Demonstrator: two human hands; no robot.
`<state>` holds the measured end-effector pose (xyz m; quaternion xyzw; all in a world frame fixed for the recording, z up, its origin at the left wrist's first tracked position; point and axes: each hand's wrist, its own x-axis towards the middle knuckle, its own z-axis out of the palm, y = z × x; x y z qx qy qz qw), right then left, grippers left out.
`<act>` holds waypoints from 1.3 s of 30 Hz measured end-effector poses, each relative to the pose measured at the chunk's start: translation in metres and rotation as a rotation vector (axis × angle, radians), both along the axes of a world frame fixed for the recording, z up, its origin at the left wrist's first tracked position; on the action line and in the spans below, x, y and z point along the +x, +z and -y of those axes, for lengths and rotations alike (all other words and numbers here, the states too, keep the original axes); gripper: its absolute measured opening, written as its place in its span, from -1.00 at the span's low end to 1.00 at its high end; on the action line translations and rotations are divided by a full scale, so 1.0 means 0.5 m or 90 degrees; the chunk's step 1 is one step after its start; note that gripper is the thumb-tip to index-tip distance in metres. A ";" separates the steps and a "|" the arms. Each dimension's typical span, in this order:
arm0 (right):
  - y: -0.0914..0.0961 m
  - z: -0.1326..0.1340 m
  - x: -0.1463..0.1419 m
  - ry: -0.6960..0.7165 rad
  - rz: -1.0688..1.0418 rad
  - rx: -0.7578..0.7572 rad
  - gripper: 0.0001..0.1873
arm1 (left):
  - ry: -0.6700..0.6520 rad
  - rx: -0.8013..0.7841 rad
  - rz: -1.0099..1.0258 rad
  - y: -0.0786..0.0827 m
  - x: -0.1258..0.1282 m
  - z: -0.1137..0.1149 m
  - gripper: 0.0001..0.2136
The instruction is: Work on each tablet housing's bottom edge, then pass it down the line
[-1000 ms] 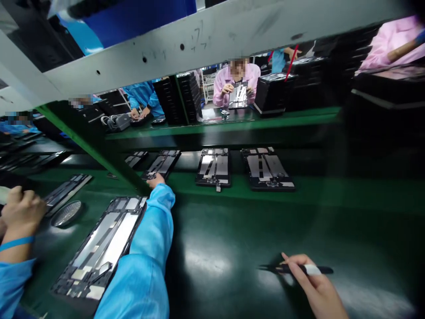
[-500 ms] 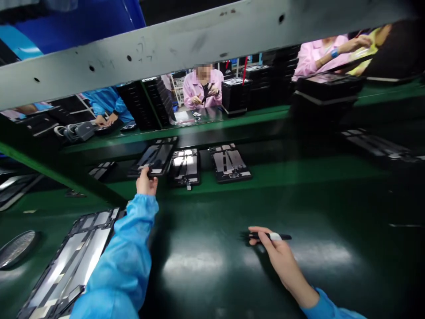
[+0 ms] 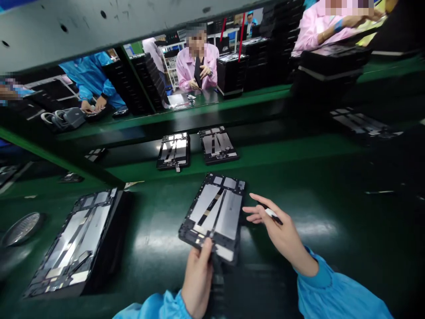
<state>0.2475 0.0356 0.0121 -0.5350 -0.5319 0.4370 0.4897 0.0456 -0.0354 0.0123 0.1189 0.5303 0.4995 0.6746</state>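
Gripped at its lower edge, an opened tablet (image 3: 215, 208) lies tilted above the bench in my left hand (image 3: 199, 274), thumb on top and fingers beneath. Its silver inner plates and dark ribbon strip face up. My right hand (image 3: 275, 226) is just right of the tablet, fingers stretched toward its edge without clear contact. Tucked in that hand are black tweezers (image 3: 274, 215) with a white band; their tips are hidden. Below the held tablet, a dark stack (image 3: 255, 288) is partly blurred.
A stack of opened tablets (image 3: 79, 239) stands at left beside a round metal dish (image 3: 23, 228). Two more tablets, one (image 3: 173, 150) left of another (image 3: 219, 144), lie on the far ledge. A green post (image 3: 66, 155) and grey beam (image 3: 133, 26) border the view. Co-workers sit beyond.
My left hand has brought the tablet from the far ledge back toward me, over the bench. My right hand has moved slightly up, its fingers now stretched out.
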 end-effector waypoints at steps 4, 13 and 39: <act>-0.017 0.036 0.059 0.066 0.176 -0.016 -0.54 | -0.358 -0.070 0.039 0.003 -0.013 0.005 -0.54; -0.062 0.089 0.084 0.070 0.241 -0.065 -0.50 | -0.503 0.439 -0.705 -0.012 -0.132 -0.046 -0.61; -0.007 0.077 -0.094 0.254 0.271 0.082 -0.65 | -0.482 0.582 -0.691 -0.033 -0.091 -0.057 -0.91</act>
